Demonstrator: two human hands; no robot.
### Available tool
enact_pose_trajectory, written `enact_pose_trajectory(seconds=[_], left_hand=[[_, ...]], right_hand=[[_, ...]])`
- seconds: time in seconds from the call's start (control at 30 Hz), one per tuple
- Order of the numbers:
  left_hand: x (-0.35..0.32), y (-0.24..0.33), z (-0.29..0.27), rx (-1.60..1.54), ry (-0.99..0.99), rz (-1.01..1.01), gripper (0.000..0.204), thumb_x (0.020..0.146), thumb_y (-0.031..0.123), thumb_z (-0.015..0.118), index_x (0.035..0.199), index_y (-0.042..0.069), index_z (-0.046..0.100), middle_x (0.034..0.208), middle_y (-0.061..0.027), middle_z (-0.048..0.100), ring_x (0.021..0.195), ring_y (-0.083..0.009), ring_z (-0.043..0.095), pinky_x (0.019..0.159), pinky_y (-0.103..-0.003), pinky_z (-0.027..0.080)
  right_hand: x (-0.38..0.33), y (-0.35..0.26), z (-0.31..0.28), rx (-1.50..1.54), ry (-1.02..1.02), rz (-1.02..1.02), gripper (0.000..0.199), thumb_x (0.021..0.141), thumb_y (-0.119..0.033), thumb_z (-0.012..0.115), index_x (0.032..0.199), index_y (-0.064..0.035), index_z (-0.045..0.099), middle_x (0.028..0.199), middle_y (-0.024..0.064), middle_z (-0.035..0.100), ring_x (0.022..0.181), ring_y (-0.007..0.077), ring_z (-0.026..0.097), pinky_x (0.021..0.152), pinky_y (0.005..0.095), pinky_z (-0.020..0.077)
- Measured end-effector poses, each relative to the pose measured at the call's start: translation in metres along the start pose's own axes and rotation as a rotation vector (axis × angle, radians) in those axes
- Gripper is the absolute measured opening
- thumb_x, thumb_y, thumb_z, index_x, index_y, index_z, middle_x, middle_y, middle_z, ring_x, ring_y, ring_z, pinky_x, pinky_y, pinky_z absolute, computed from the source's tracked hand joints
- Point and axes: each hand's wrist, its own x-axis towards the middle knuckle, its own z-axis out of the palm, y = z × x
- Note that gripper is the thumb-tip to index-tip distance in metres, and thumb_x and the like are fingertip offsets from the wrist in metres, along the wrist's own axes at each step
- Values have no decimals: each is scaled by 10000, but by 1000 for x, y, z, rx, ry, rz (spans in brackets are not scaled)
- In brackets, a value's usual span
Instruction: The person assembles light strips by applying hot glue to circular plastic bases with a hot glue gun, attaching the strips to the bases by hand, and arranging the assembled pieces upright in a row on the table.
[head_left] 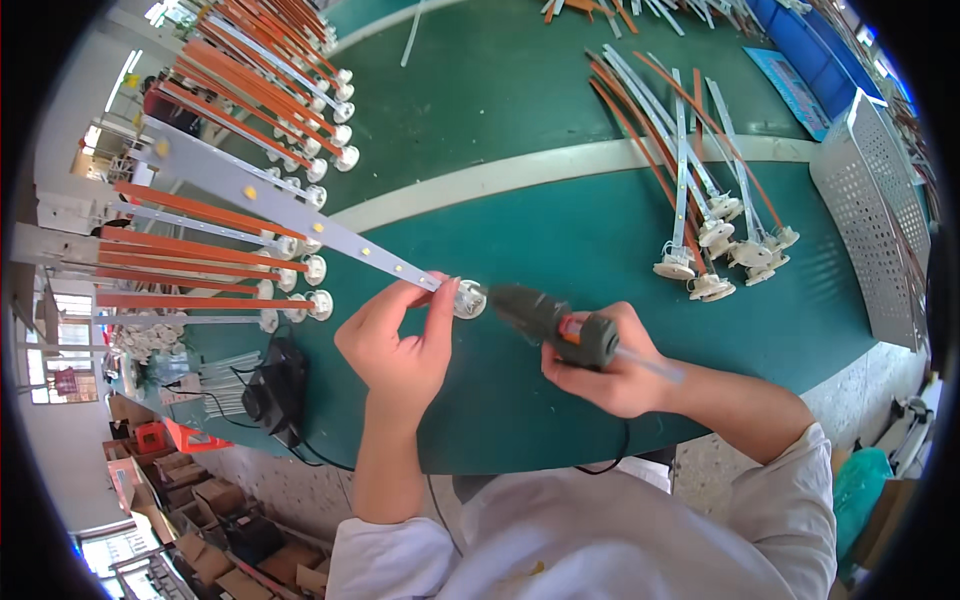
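One strip (284,211), probably light, bendy and best held beside its round end (470,299), points toward the worktop's (540,235) left edge, pinched by the left hand (400,345); the right hand (622,370) grips a glue gun (553,324).

Strip (288,213), disc (471,300) and glue gun (537,313)
White, yellow-dotted strip slants down to the round, white disc; dark green gun points at it, tip perhaps touching, clear stick (646,362) jutting behind.
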Motion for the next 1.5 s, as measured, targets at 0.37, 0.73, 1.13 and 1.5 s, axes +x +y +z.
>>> enact_pose_trajectory(seconds=[0.37,0.73,1.13,1.5], left_hand=[[-4,-8,-1,-106,-130,-175,86,796,-47,776,823,-34,696,799,-127,754,686,-176,745,648,-261,580],[0,-5,-4,-211,-197,-287,69,824,-57,741,859,-49,681,804,-128,755,727,-170,752,653,-257,584],[3,-8,-9,-171,-243,-312,82,829,-35,742,889,-48,688,772,-126,745,678,-172,742,608,-244,556],[4,-5,-11,-140,-257,-322,94,855,-20,740,870,-48,652,757,-88,717,677,-102,677,603,-219,518]], right_hand=[[4,4,4,-137,-35,-111,132,721,-47,733,774,-8,619,659,113,635,531,275,633,494,342,474],[6,4,11,-213,-30,-150,155,713,-44,732,774,-7,594,621,120,583,495,322,577,472,378,428],[3,-2,14,-263,-41,-59,105,756,-34,696,805,3,611,645,108,625,534,261,644,508,345,481],[3,-6,20,-392,5,-116,127,749,-29,730,791,1,613,574,124,559,465,333,550,451,380,414]])
